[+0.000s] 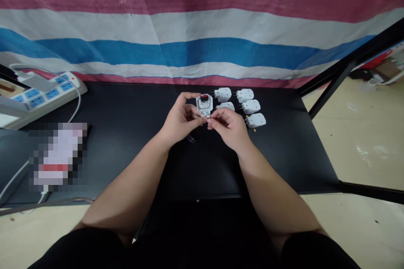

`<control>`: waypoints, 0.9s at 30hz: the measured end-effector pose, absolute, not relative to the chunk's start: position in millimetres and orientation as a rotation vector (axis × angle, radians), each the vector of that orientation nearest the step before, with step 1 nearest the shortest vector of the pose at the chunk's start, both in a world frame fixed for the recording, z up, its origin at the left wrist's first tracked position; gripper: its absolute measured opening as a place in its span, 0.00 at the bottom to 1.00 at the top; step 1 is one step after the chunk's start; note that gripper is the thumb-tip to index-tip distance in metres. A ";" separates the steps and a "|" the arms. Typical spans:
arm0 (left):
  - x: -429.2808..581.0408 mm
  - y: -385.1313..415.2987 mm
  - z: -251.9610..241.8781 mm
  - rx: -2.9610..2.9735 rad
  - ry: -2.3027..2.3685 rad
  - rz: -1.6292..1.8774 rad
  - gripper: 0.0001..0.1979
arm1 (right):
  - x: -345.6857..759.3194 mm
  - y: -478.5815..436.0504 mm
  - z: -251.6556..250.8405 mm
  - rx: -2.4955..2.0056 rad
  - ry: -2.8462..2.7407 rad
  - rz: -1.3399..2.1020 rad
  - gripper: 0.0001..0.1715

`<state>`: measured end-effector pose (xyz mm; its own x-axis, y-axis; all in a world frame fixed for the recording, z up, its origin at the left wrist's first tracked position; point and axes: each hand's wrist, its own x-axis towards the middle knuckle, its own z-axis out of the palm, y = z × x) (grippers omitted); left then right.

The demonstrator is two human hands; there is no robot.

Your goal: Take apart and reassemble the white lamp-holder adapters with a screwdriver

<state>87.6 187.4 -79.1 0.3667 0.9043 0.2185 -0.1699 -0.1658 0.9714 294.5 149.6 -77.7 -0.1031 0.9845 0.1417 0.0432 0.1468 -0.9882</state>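
Observation:
My left hand (179,117) grips a white plug housing (204,108), with the index finger along its top and the thumb beneath. The inside of the housing faces me, and a black switch with a red part (204,97) sits at its upper end. At the lower edge of the housing, the thumb and index finger of my right hand (230,128) are pinched together; anything between them is too small to make out. Just beyond my right hand lies another white plug (225,106), partly covered by it. Under my left hand a small dark, shiny object (190,138) shows in part.
Several white plugs with metal pins, such as this one (256,120), lie at the right. Small brass-coloured bits (255,130) are beside them. A power strip (50,92) and a blurred-out phone (59,155) with cables occupy the left of the black table (284,155). A striped sheet (202,50) hangs behind.

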 end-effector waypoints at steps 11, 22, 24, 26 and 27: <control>87.8 186.9 -77.7 1.448 0.739 1.084 0.34 | 288.3 147.2 -78.6 -1.109 -1.301 1.114 0.21; 86.7 188.5 -78.2 1.447 0.642 1.106 0.35 | 289.7 154.4 -83.2 -1.026 -1.212 1.298 0.28; 86.3 188.2 -76.5 1.444 0.618 1.101 0.36 | 291.7 155.3 -82.5 -1.026 -1.199 1.337 0.28; 85.6 187.9 -74.4 1.438 0.595 1.096 0.36 | 293.3 155.2 -81.6 -1.020 -1.202 1.346 0.27; 85.3 187.8 -73.5 1.437 0.585 1.093 0.36 | 293.8 154.9 -81.2 -1.015 -1.211 1.342 0.26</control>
<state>85.3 187.8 -73.5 0.4358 0.8539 0.2844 -0.2369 -0.1961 0.9515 293.8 154.9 -81.2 -0.1266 0.9910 0.0427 -0.1439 0.0242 -0.9893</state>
